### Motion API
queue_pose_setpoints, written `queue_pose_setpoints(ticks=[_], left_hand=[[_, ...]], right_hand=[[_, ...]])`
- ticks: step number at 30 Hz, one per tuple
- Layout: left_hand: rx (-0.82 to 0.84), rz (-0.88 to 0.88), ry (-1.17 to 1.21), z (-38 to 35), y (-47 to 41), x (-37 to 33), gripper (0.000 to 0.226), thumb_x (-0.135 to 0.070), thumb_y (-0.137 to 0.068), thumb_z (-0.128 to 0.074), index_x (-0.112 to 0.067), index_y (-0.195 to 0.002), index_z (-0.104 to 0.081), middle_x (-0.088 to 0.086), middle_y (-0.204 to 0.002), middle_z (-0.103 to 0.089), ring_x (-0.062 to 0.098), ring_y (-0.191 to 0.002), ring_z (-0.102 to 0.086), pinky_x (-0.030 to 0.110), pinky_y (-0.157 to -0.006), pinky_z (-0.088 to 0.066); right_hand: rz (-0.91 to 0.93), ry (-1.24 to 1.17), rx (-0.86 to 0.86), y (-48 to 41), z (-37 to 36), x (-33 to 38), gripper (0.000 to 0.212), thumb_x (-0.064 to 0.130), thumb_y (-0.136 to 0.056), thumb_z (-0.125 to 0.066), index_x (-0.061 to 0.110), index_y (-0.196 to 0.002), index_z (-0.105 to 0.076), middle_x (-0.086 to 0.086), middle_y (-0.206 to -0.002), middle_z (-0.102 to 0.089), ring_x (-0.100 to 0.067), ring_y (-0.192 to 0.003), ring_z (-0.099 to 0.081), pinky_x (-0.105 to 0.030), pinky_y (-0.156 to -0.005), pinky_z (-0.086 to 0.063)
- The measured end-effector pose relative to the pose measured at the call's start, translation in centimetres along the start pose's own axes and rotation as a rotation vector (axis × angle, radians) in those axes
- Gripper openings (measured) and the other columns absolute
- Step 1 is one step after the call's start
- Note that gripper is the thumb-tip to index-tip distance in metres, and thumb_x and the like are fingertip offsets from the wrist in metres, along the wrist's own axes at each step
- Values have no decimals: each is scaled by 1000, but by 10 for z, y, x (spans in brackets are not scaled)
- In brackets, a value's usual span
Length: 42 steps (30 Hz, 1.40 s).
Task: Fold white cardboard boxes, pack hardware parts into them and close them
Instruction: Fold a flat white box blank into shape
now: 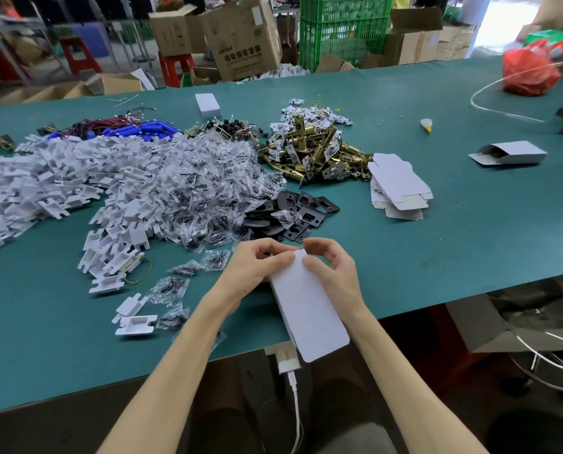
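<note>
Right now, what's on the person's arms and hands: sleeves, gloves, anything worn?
Nothing worn shows. The left hand and right hand are ungloved, with no rings visible. The left forearm and right forearm are bare down to the frame's bottom edge: no sleeves, watch or wristband in view.

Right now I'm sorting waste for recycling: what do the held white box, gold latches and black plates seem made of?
White box: thin matte cardboard, by its folded edges and rounded flap. Gold latches: metal, probably brass-finished, shiny with glints. Black plates: likely stamped metal, matte black coating, flat with punched holes.
</note>
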<state>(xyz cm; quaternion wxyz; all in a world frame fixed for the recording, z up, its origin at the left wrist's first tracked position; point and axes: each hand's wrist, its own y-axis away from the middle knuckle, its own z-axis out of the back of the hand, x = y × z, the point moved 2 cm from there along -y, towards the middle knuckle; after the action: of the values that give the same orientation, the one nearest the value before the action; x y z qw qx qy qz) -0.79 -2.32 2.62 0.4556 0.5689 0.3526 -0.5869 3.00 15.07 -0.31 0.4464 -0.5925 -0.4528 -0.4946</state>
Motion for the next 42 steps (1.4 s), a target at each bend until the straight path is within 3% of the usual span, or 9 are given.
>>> queue_pose_setpoints(ticks=[9,15,20,23,28,31,34,36,42], left_hand=[[-295,-35,208,-25,14,18,10,-22,-98,-72,-16,-105,-76,8,-100,-77,18,-87,-69,46,-75,-60],[-387,-69,229,-33,15,18,12,-24,-98,-71,-16,-97,-79,4,-88,-76,17,-79,-63,45,-73,-51],[-302,-133,128,-31,19,15,23,-28,-108,-55,-23,-114,-77,1,-105,-77,20,-88,-66,44,-76,-55],[-96,-178,54,-25,19,15,45,-4,-110,-41,-29,-144,-57,-13,-135,-67,16,-113,-67,39,-90,-60],[6,-373,-369,-15,23,12,76,24,-90,-47,-25,-147,-54,-7,-160,-31,5,-145,-35,22,-89,-54],[-105,-422,-423,-13,22,14,59,13,-89,-68,-20,-137,-62,-3,-150,-40,11,-135,-46,20,-91,-51],[-244,-428,-297,-11,18,15,28,-14,-92,-78,-17,-119,-72,-3,-128,-58,16,-115,-62,31,-90,-56],[-307,-359,-192,-11,17,15,20,-27,-92,-78,-22,-110,-72,-1,-113,-67,17,-100,-67,39,-86,-58],[-290,-270,49,-9,18,22,33,-17,-89,-80,-25,-118,-67,-8,-112,-76,11,-105,-72,22,-88,-55]], right_hand=[[-13,-64,-63,2,1,-2,14,9,-94,-66,14,-106,-71,10,-100,-73,-6,-85,-69,-23,-65,-55],[-3,-36,-68,2,1,0,13,7,-96,-65,12,-107,-69,9,-100,-73,-5,-87,-68,-21,-66,-55],[-1,-35,-92,2,2,1,18,7,-97,-63,18,-111,-69,5,-107,-71,-6,-95,-67,-21,-73,-54],[-30,-49,-125,1,3,2,22,10,-99,-61,24,-111,-72,1,-111,-70,-6,-95,-65,-21,-72,-53],[-72,-11,-86,-2,1,3,22,16,-101,-58,26,-109,-75,6,-110,-74,-11,-96,-66,-26,-76,-55],[-155,-102,3,-3,2,5,24,30,-105,-54,26,-113,-76,3,-108,-76,-10,-86,-69,-22,-64,-55],[-190,-341,54,-4,1,7,37,31,-108,-46,7,-120,-71,-13,-115,-75,-27,-102,-73,-32,-79,-60],[-133,-255,42,-1,-3,7,34,28,-106,-48,6,-119,-70,-15,-111,-75,-31,-103,-73,-33,-82,-60],[-2,85,-13,3,-5,-1,18,4,-100,-60,16,-106,-74,-10,-112,-70,-20,-95,-73,-25,-80,-58]])
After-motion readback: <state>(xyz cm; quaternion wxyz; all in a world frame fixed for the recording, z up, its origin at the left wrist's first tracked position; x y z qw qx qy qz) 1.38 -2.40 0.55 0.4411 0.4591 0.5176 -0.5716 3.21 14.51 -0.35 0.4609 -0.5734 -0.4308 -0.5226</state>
